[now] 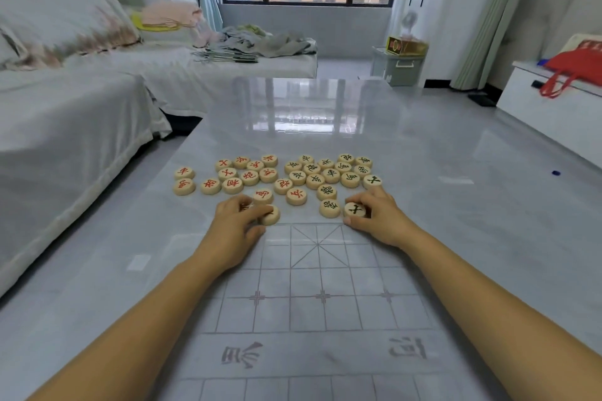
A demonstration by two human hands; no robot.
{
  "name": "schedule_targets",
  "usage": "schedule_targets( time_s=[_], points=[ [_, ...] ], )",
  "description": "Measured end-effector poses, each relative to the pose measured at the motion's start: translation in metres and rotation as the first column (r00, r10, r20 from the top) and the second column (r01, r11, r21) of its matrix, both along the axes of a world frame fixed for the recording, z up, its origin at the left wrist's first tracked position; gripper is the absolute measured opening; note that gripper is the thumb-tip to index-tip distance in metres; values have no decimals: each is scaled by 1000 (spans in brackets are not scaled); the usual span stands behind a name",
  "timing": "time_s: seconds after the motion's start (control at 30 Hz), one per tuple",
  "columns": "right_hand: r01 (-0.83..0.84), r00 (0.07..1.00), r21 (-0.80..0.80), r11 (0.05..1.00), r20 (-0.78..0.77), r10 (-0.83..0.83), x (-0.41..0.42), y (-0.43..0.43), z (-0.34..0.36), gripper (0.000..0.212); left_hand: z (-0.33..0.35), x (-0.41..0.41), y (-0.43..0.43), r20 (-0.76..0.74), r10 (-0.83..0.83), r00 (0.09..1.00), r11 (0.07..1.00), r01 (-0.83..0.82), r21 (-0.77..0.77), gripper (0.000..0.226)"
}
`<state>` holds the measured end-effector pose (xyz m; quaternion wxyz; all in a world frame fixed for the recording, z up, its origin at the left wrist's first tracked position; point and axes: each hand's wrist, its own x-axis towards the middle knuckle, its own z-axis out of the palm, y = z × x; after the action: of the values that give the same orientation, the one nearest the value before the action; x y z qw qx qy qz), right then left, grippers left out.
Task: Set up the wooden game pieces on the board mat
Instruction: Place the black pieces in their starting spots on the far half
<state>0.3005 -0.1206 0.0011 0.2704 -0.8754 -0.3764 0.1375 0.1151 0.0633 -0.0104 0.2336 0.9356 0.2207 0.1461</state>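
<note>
A pale board mat (322, 296) with a printed grid lies on the grey table in front of me. Beyond its far edge lie several round wooden pieces: red-lettered ones (232, 185) to the left, black-lettered ones (331, 174) to the right. My left hand (234, 228) curls its fingers round a wooden piece (271, 215) at the mat's far left edge; that piece's face is partly hidden. My right hand (379, 216) pinches a black-lettered piece (355, 209) between thumb and fingers at the mat's far right edge. Another black-lettered piece (329, 208) lies just beside it.
The glossy grey table (325, 127) stretches far ahead. A sofa with white covers (65, 114) stands along the left. A white cabinet with a red bag (566, 75) is at the right, and a storage box (399, 68) sits beyond the table.
</note>
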Motion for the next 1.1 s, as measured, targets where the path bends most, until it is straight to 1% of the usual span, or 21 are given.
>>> schedule_targets(
  time_s=[0.07,0.17,0.23,0.3,0.37,0.43,0.53,0.63,0.67,0.73,0.8,0.83,0.9,0.97,1.03,1.07,1.1],
  points=[
    [-11,1000,-1,1000,28,11,-7,-8,0,49,2,-6,-9,1,-37,999,999,37,-11,39],
    [-46,995,-45,998,84,50,-20,-21,0,54,4,-17,-22,-39,-183,982,983,183,10,38],
    [-59,993,-51,997,95,63,-28,-30,-2,60,5,-24,-26,-46,-220,974,975,220,-4,41],
    [-61,994,-28,998,87,63,-30,-36,-4,58,5,-25,-26,-23,-164,986,986,163,-45,52],
    [-58,997,23,998,57,57,-29,-39,-6,48,5,-23,-25,-26,-86,996,994,84,-63,60],
    [-84,996,47,995,47,82,-28,-40,-6,42,5,-19,-29,-38,-74,997,995,71,-63,55],
    [-115,993,52,992,9,115,-26,-41,-5,43,7,-16,-34,-27,-126,992,988,123,-96,39],
    [-33,999,143,989,-37,39,-23,-33,-3,39,10,-14,-32,-15,-115,993,985,112,-130,34],
    [-3,999,171,985,-34,9,-22,-28,-3,38,11,-14,-31,-9,-92,996,987,90,-136,35],
    [24,1000,189,982,-5,-23,-22,-16,-3,39,10,-14,-30,-6,-55,998,986,53,-160,43],
    [11,999,175,985,37,-17,-23,-5,-2,43,7,-16,-28,-10,-58,998,980,55,-189,52],
    [-2,999,162,987,49,-6,-24,0,-2,44,6,-17,-26,-22,-80,997,979,74,-189,51],
    [-31,997,135,990,69,22,-25,5,-5,42,7,-18,-23,-41,-143,989,973,133,-187,40],
    [-48,998,163,985,58,38,-24,6,-8,34,8,-19,-17,-22,-172,985,962,163,-220,28],
    [-21,999,225,974,32,14,-19,3,-9,28,8,-19,-4,62,-86,994,967,98,-234,21],
    [2,999,250,968,34,-11,-13,2,-8,27,7,-18,5,104,-2,995,980,22,-197,21],
    [19,998,260,965,46,-32,-7,1,-6,28,6,-16,16,121,84,989,990,-70,-119,24]
  ],
)
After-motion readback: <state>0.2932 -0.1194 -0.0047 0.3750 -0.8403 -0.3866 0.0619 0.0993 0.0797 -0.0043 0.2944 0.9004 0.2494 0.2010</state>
